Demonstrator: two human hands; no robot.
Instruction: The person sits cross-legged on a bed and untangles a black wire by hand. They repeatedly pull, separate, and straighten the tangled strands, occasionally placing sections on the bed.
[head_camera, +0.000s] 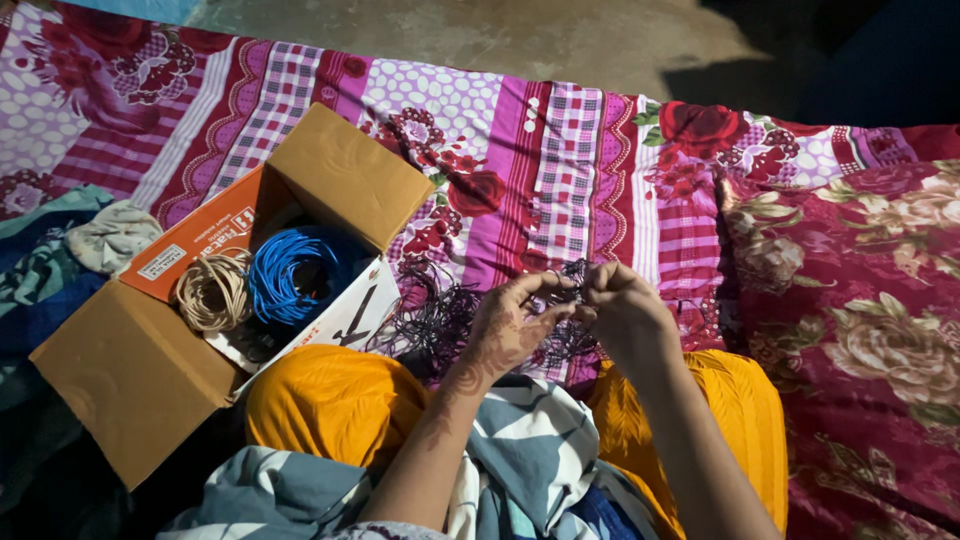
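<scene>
Item: tangle of thin dark wire (440, 315), being worked over a floral bedsheet (560, 150) by a seated person. The left hand (510, 325) and right hand (620, 305) are meeting fingertip to fingertip just above the lap, both pinching closed on strands of the wire; the portion between the fingers is appearing as a small knotted cluster, too fine to resolve further. The bulk of the tangle is lying to the left of the hands, spreading loosely across the sheet toward the cardboard box (130, 370), so the left hand is sitting nearer the loose mass and the right is holding the far end. The long axis of the tangle is running roughly left to right, across the person's front. The wire is looking black or dark purple, thin, springy and looped, with stray ends sticking out. Adjacent: the open box is holding a blue wire coil (290, 275) and a tan wire coil (212, 290), side by side. Orange-clad knees (330, 400) are framing the work, with a striped cloth (530, 450) draping between them.
</scene>
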